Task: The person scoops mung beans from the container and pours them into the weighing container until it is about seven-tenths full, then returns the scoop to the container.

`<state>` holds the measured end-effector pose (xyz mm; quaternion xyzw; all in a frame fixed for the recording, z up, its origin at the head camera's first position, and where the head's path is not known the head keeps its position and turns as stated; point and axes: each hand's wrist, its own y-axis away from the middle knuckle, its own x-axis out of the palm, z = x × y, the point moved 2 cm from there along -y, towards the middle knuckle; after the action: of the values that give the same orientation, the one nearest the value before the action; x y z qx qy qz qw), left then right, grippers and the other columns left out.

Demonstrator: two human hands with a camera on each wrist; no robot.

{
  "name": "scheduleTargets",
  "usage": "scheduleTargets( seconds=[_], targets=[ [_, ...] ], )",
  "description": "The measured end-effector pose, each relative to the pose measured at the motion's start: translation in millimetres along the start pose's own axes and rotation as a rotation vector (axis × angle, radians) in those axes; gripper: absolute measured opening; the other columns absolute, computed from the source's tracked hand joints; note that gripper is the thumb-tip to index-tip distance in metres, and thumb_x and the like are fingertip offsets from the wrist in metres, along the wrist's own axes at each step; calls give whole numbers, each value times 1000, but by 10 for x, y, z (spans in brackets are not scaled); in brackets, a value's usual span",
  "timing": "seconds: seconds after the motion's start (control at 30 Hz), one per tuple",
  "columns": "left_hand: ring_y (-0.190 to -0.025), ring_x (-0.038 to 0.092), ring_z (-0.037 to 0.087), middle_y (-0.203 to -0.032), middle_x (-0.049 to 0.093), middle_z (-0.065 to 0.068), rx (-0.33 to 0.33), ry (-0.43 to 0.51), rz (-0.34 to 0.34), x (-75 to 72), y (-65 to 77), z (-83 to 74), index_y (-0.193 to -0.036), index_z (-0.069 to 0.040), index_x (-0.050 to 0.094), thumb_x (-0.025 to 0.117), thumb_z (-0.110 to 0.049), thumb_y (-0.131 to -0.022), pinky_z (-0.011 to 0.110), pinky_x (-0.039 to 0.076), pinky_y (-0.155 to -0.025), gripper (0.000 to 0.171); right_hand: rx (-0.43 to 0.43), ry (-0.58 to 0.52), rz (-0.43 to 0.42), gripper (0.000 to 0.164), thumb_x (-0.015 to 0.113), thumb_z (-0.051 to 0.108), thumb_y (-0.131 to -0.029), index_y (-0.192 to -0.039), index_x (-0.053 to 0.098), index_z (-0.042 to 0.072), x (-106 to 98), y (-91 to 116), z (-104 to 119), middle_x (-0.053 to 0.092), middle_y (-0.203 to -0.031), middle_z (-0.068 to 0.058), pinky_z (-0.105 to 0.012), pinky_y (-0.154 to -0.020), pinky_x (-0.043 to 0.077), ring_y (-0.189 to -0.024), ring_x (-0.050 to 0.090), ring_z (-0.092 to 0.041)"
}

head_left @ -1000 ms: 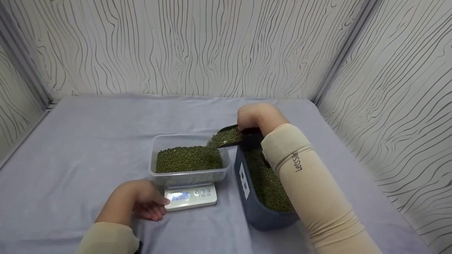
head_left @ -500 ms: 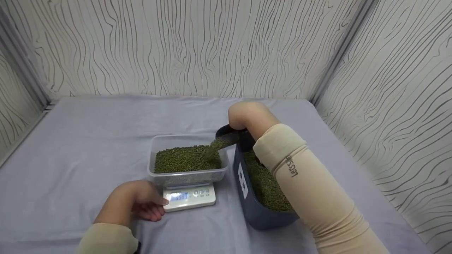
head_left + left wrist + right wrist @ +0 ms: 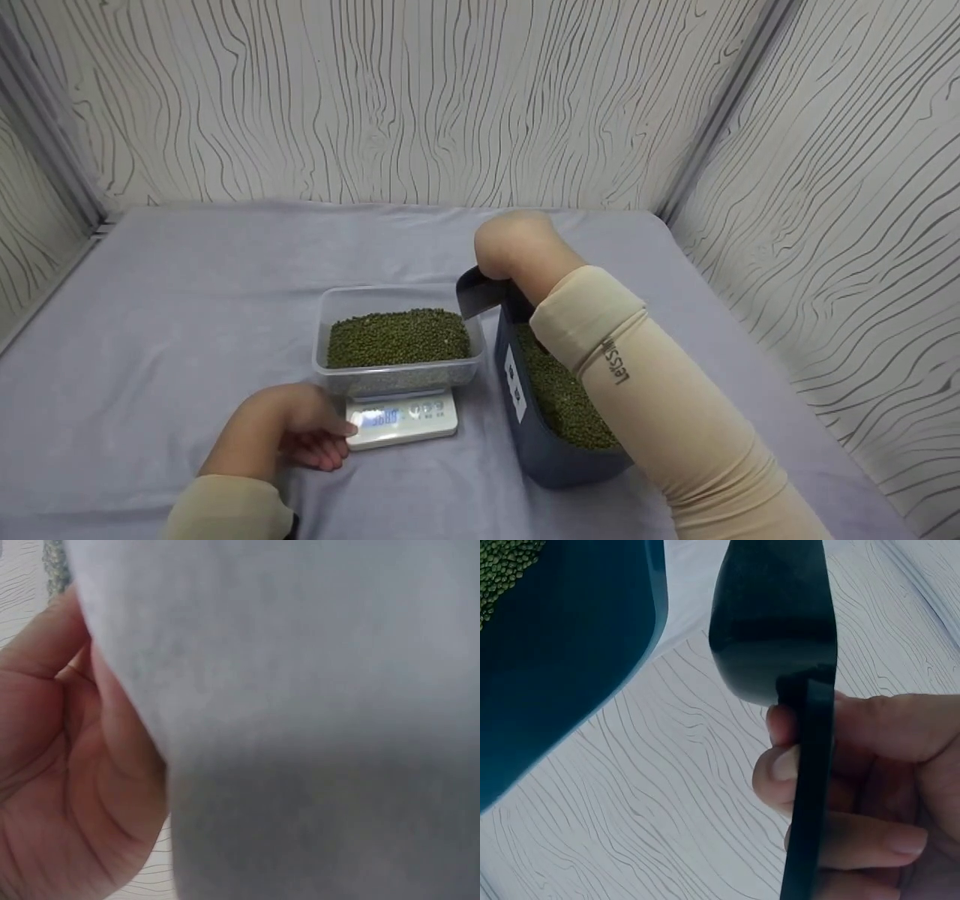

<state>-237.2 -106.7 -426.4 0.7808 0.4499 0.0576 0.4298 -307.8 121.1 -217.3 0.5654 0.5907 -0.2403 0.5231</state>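
In the head view a clear plastic container [image 3: 397,370] with green mung beans [image 3: 397,337] stands on a white digital kitchen scale [image 3: 420,427] with lit digits. My left hand [image 3: 311,424] lies at the scale's left side, thumb touching its edge and the other fingers loosely bent beside it. In the left wrist view grey cloth hides part of that hand [image 3: 67,765]. My right hand [image 3: 517,244] holds a black scoop [image 3: 480,295] by its handle, tilted over the container's right rim. The right wrist view shows my fingers round the scoop's handle [image 3: 806,795].
A deep blue bin [image 3: 559,465] with a white label [image 3: 516,384] stands right of the scale, holding more mung beans [image 3: 574,409]. My right forearm [image 3: 667,405] passes over its right side. A pale tablecloth [image 3: 187,300] covers the table; patterned panels [image 3: 375,105] rise behind it.
The scoop has tipped further down and its stream of beans into the container has stopped. My right hand has shifted slightly left. The scale's digits have changed; my left hand stays put.
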Motion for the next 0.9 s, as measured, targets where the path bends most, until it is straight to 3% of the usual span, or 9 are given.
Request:
scheduleTargets(
  seconds=[0.2, 0.43, 0.5, 0.63, 0.9],
  targets=[
    [-57, 63, 11, -70, 67, 8, 14, -13, -9, -2, 6, -5, -77, 1, 68, 61, -21, -87, 23, 54, -58, 25, -47, -69, 47, 28, 43, 12, -87, -59, 42, 16, 86, -75, -97, 43, -67, -1, -30, -59, 38, -63, 37, -18],
    [-57, 63, 10, -70, 67, 7, 10, -14, -7, -6, 15, -6, -78, 1, 68, 60, -22, -88, 23, 54, -59, 26, -93, -323, 121, 25, 37, 0, -81, -60, 39, 15, 247, -132, -292, 37, -69, -3, -27, -56, 35, -62, 34, -18],
    [-57, 63, 11, -70, 67, 7, 11, -13, -8, -3, 18, -8, -78, 1, 68, 60, -22, -88, 23, 54, -59, 26, -141, -329, 122, 26, 38, -2, -79, -58, 39, 15, 273, -147, -353, 37, -65, -2, -25, -51, 34, -57, 34, -16],
    [-56, 63, 11, -70, 67, 8, 12, -15, -12, 2, 16, -9, -78, 1, 68, 61, -22, -87, 24, 54, -58, 26, -225, -263, 106, 32, 42, 3, -84, -54, 36, 14, 307, -168, -492, 38, -57, 0, -21, -44, 32, -48, 35, -13],
    [-56, 63, 11, -70, 68, 9, 15, -19, -16, 4, 17, -4, -78, 1, 69, 62, -22, -87, 23, 54, -57, 26, -96, -544, 190, 23, 41, 11, -92, -70, 45, 9, 462, -132, -824, 41, -59, -3, -23, -42, 37, -47, 39, -14]
  ],
)
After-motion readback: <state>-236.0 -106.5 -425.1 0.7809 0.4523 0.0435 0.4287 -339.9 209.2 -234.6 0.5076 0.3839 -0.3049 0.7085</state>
